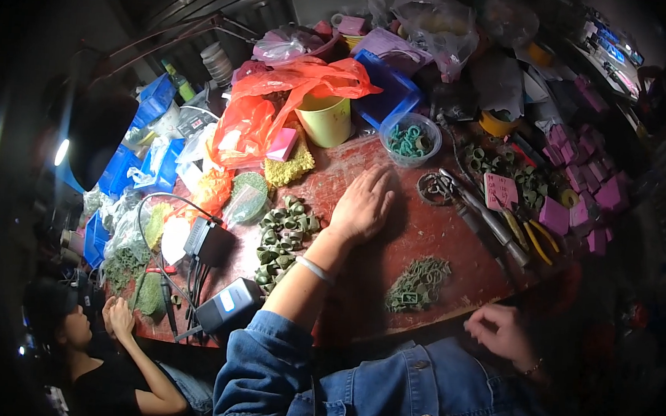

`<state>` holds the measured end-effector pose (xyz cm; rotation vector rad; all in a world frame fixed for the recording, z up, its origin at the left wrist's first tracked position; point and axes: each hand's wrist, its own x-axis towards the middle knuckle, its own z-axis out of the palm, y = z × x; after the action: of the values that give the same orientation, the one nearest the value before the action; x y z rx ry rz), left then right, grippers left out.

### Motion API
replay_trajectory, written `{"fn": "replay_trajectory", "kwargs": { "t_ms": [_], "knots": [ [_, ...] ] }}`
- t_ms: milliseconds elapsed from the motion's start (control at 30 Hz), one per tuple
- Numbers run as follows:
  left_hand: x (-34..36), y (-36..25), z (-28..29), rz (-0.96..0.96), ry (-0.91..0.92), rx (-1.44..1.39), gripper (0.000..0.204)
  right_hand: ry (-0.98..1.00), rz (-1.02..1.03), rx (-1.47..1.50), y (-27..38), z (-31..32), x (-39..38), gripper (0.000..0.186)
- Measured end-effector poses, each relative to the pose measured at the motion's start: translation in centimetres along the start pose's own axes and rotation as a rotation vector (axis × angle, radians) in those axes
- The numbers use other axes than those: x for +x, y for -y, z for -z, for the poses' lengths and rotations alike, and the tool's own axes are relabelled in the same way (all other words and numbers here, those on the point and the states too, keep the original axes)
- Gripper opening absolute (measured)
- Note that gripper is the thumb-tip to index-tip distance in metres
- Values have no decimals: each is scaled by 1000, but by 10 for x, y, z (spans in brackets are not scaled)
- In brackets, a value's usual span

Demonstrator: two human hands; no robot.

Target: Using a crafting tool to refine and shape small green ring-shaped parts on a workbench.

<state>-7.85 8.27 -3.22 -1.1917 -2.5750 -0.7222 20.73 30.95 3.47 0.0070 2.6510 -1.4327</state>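
Observation:
My left hand (363, 206) lies flat on the worn red tabletop (374, 279), fingers stretched away from me, with nothing in it. A heap of green ring-shaped pieces (276, 239) sits left of that wrist. My right hand (502, 333) hangs just off the table's near edge, its fingers loosely bent and apart; I see nothing held in it. Nearest to it is a small pile of thin dull-green pieces (420, 283) on the table. Beyond my left fingertips stands a clear round tub (423, 157) with teal rings inside.
Right side: pliers (541, 240), metal hand tools (492, 221), a pink note card (500, 191), purple blocks (579, 170). Back: yellow cup (325, 120), orange plastic bag (251, 119). Left: black boxed device (228, 305) with cables, and another person's hands (119, 318) at the table edge.

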Motion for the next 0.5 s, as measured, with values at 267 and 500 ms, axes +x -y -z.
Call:
{"fn": "replay_trajectory", "kwargs": {
  "t_ms": [267, 500],
  "knots": [
    [-52, -66, 8, -62, 114, -160, 52, -370, 149, 102, 2, -27, 48, 6],
    [-50, -59, 33, 13, -176, -563, 59, -439, 107, 234, -16, -34, 47, 8]
  ]
}}
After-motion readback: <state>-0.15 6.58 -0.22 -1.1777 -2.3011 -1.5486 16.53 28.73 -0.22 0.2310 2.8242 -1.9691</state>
